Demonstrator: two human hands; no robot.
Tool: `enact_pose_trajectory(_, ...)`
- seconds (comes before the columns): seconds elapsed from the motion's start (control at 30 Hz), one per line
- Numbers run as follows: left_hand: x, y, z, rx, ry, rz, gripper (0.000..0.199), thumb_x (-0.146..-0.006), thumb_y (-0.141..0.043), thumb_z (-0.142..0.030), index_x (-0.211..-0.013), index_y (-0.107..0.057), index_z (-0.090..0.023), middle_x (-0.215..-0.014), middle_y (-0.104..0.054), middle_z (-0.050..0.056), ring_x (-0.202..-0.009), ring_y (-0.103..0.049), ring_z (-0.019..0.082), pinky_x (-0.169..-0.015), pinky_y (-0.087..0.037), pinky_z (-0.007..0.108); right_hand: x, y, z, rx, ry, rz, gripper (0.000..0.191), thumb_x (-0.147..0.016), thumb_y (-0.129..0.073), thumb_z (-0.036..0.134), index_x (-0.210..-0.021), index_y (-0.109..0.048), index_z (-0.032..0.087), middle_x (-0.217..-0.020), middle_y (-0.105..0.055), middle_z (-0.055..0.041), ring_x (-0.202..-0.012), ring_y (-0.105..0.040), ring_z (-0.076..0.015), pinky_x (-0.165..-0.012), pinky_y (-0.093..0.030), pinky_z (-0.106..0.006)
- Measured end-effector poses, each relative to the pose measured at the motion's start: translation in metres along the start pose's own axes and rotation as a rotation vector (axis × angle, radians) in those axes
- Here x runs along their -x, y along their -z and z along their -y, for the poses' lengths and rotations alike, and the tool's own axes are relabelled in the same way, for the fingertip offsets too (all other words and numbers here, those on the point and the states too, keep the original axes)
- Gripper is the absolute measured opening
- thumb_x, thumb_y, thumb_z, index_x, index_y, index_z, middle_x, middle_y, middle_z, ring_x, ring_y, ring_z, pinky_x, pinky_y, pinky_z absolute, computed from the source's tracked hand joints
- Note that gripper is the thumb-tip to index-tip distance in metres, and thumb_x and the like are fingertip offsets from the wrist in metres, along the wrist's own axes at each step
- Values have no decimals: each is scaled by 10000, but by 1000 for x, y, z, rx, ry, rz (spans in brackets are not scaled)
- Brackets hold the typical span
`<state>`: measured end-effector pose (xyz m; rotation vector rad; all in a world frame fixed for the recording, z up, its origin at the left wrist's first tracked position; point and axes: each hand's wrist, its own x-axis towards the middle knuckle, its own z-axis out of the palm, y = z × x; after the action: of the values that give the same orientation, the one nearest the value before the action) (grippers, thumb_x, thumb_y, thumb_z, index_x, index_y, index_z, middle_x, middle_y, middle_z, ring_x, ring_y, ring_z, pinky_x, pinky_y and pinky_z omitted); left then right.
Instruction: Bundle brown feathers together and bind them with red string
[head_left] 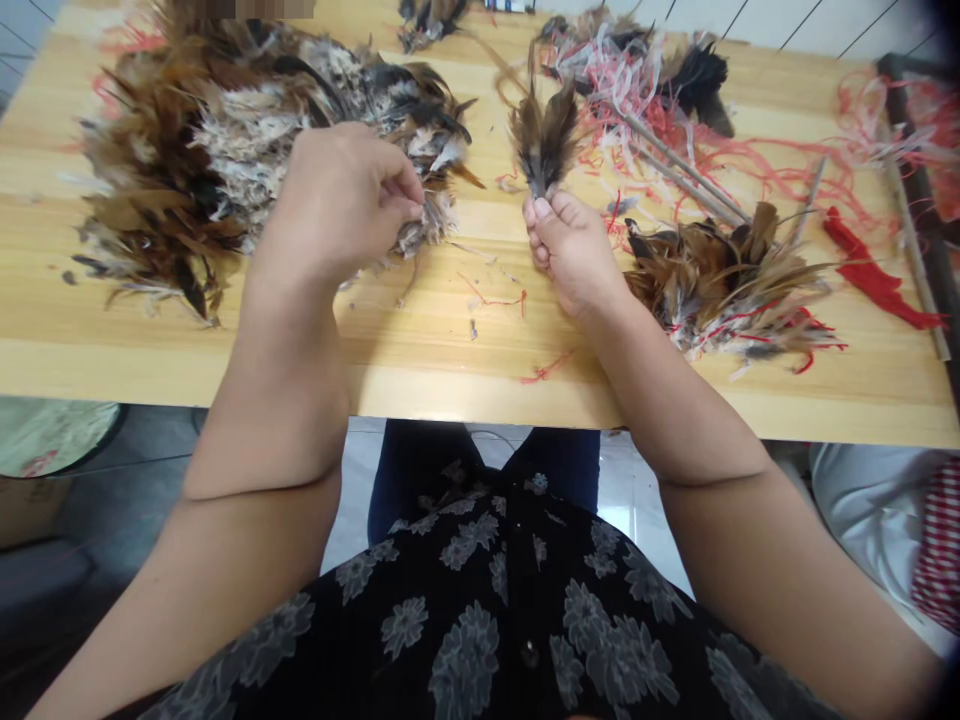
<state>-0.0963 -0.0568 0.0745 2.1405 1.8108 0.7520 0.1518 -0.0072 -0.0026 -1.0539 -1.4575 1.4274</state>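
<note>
My right hand [566, 240] pinches a small bunch of dark brown feathers [546, 135] by the quill ends, with the tips fanning upward away from me. Over the right edge of a large heap of brown, black and pale fluffy feathers [247, 140], my left hand [352, 195] has its fingers curled together. What those fingers hold, if anything, is hidden. Beside my right wrist lies a pile of brown feather bunches [720, 275], some with red thread at their ends.
Red and white stringy strips [622, 80] lie tangled at the back, near thin sticks [682, 170]. A red cloth strip [877, 270] and a dark frame [919, 180] are at the right. Red thread scraps [547, 368] dot the wooden table [450, 385] near its front edge.
</note>
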Motion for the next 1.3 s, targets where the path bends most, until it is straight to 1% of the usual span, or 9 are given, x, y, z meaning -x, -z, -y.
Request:
enact_pose_trajectory(0.1, -1, -10, 15, -58, -38, -50, 205, -898, -647, -455, -884, -790, -310, -933, -679, 84, -966, -545, 320, -1006, -492, 547, -1, -1, -1, -5, -20, -8, 478, -1251, -610, 407, -833, -422, 271, -675, -351, 74, -626, -344, -69, -596, -347, -231)
enact_pose_trajectory(0.33, -17, -40, 62, -89, -200, 68, 424, -951, -639, -494, -1246, -922, -382, -1021, -720, 66, -1018, -535, 363, -955, -406, 516, 7, -2, 4, 33, -27, -93, 471, -1234, -630, 477, -851, -458, 263, -714, -454, 44, -686, -489, -106, -642, -448, -224)
enact_pose_trajectory(0.5, -31, -55, 84, -143, -234, 55, 289, -995, -627, -440, -1074, -898, -380, -999, -694, 65, -955, -495, 333, -883, -393, 503, 12, -9, 13, -17, -75, -117, 443, -1242, -608, 330, -833, -460, 250, -707, -421, 52, -660, -424, -97, -640, -414, -210)
enact_pose_trajectory(0.63, -41, -61, 92, -97, -233, -72, 318, -1154, -585, -516, -1161, -842, -330, -1032, -744, 47, -1034, -509, 323, -988, -375, 511, 16, -14, 21, -31, -117, -119, 462, -1251, -579, 280, -806, -460, 243, -689, -369, 61, -634, -349, -90, -618, -361, -209)
enact_pose_trajectory(0.77, -34, -55, 81, 160, -266, -261, 237, -1255, -640, -457, -1241, -762, -255, -1003, -720, -29, -952, -515, 208, -879, -423, 451, 17, -17, 21, -49, -137, -129, 466, -1245, -578, 255, -794, -461, 235, -693, -357, 61, -631, -337, -87, -606, -333, -203)
enact_pose_trajectory(0.87, -23, -47, 66, 381, -303, -293, 60, -1257, -706, -282, -1239, -746, -241, -1013, -708, -64, -868, -530, 137, -761, -445, 409, 18, -18, 20, -69, -144, -113, 458, -1244, -559, 231, -796, -466, 229, -698, -350, 63, -628, -334, -88, -599, -318, -192)
enact_pose_trajectory(1.03, -26, -66, 60, 538, -406, -373, 236, -1291, -668, -484, -1274, -674, -249, -1047, -691, -18, -833, -484, 158, -703, -386, 395, 22, -21, 24, -101, -200, -122, 450, -1254, -513, 207, -807, -471, 225, -711, -369, 68, -611, -309, -70, -588, -299, -180)
enact_pose_trajectory(1.2, -26, -93, 37, 509, -411, -320, 348, -1307, -528, -614, -1360, -631, -286, -1130, -732, 25, -950, -584, 218, -800, -424, 426, 25, -21, 30, -183, -261, -107, 458, -1254, -563, 313, -816, -449, 238, -699, -358, 79, -573, -275, -72, -540, -273, -187)
enact_pose_trajectory(1.3, -14, -90, 7, 575, -256, -243, 335, -1155, -779, -608, -1135, -688, -286, -1033, -756, 30, -858, -639, 223, -754, -480, 431, 26, -21, 34, -221, -281, -127, 448, -1224, -613, 257, -806, -452, 238, -689, -361, 81, -558, -262, -77, -511, -257, -186)
